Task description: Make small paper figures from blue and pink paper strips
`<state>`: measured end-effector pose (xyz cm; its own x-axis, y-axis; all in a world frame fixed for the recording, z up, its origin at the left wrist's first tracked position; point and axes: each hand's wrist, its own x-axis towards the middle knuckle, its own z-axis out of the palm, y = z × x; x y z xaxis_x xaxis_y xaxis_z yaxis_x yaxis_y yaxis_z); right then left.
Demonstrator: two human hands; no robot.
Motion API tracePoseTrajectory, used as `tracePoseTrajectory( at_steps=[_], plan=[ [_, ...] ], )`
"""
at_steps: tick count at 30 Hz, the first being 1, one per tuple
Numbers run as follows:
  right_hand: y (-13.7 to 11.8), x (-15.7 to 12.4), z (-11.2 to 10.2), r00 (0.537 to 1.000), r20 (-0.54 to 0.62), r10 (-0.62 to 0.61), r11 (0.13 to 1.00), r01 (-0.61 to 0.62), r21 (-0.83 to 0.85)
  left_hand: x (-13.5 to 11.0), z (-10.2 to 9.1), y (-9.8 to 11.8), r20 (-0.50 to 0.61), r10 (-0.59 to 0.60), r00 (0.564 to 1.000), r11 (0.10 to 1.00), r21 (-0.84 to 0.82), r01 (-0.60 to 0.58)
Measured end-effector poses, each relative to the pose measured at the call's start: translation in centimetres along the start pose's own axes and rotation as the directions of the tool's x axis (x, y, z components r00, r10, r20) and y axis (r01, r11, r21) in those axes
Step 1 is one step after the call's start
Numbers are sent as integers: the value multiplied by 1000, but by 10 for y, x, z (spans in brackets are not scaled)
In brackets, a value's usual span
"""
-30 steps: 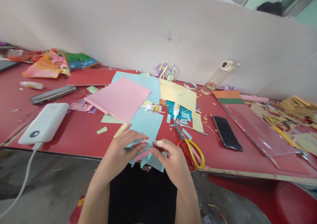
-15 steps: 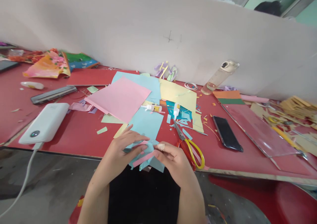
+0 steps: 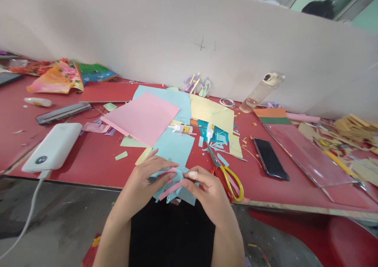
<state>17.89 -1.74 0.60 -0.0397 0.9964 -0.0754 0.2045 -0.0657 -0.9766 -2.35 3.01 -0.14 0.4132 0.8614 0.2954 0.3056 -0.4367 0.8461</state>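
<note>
Between my two hands, at the table's front edge, is a small blue and pink paper piece (image 3: 177,177) with folded strips. My left hand (image 3: 150,176) pinches its left side between thumb and fingers. On the right, my right hand (image 3: 203,184), a bandage on one finger, grips the same piece near a pink paper strip (image 3: 170,190). Fingers cover part of the paper. A blue sheet (image 3: 175,145) lies just beyond the hands. Yellow-and-red-handled scissors (image 3: 226,172) rest close to the right hand. Two small glue bottles (image 3: 183,128) lie farther back.
A pink sheet (image 3: 144,117) and a yellow sheet (image 3: 211,111) lie behind. White power bank (image 3: 54,147) with cable stands left; phone (image 3: 271,158) and clear bottle (image 3: 261,93) are right. Paper scraps surround the scissors. A pale partition (image 3: 147,38) borders the table's back.
Almost nothing differs. Both hands keep the same hold on the paper piece, and the view has shifted very slightly.
</note>
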Motion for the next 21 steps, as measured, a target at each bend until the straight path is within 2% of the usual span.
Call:
tracePoseTrajectory(
  at_steps=[3, 6, 12, 21],
  plan=[
    [-3, -2, -2, 1000, 11, 22, 1000, -22, 19, 0, 0, 2, -5, -9, 1000, 1000, -10, 9],
    [-4, -4, -2, 995, 6, 101, 993, -101, 56, 0, -1, 2, -19, 2, 1000, 1000, -4, -2],
    [-7, -4, 4, 975, -71, 209, 963, -193, 188, -2, -1, 2, -5, 1, 1000, 1000, 13, -1],
    [-7, -4, 4, 970, -96, 223, 970, -212, 119, -1, 0, 3, -3, 24, 1000, 999, 33, -24]
  ],
)
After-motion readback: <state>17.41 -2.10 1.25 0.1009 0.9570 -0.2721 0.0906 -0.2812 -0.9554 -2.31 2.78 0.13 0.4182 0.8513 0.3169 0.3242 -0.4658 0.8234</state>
